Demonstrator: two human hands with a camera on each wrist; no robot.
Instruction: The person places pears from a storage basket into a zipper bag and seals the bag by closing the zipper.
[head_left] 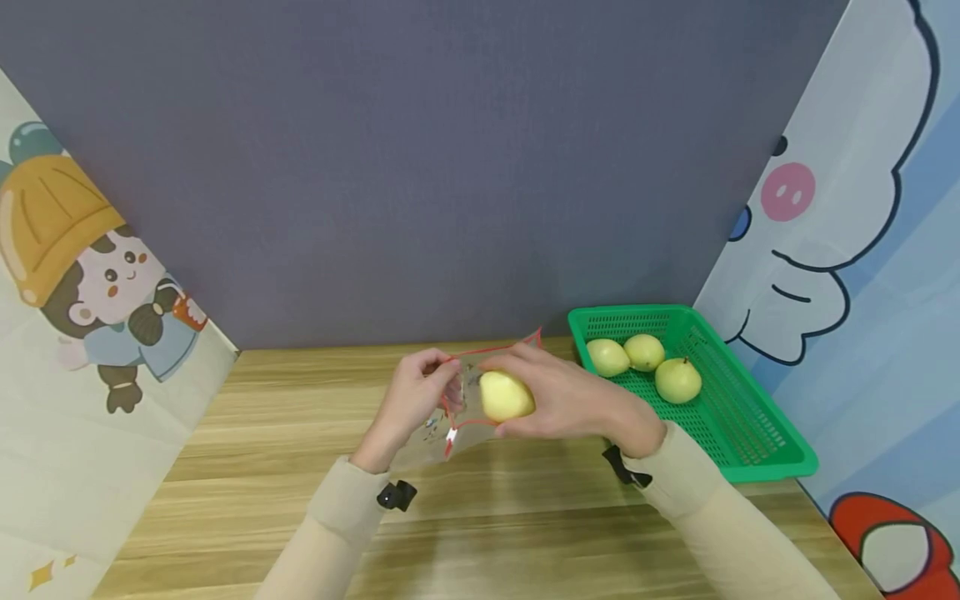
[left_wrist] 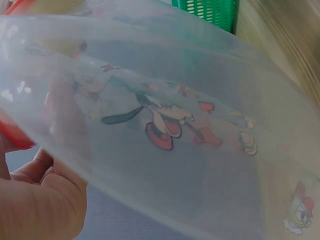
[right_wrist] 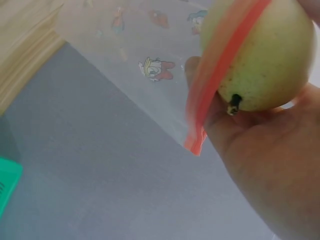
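A pale yellow pear point(head_left: 506, 396) is in my right hand point(head_left: 558, 393), whose fingers and thumb curl round it. In the right wrist view, the pear point(right_wrist: 270, 60) shows a short dark stem and sits partly behind the red zip edge of a clear zip bag point(right_wrist: 157, 70), at the bag's mouth. My left hand point(head_left: 420, 392) pinches the red rim on the other side of the bag point(head_left: 423, 448). Cartoon figures are printed on the plastic, which fills most of the left wrist view and partly veils the left fingers point(left_wrist: 65, 185).
A green slotted basket point(head_left: 750, 417) stands at the right of the wooden table point(head_left: 247, 467). Several things bound the space: a grey panel point(head_left: 420, 167) behind and cartoon-printed sheets at both sides. Three pears point(head_left: 678, 381) lie in the basket's left part.
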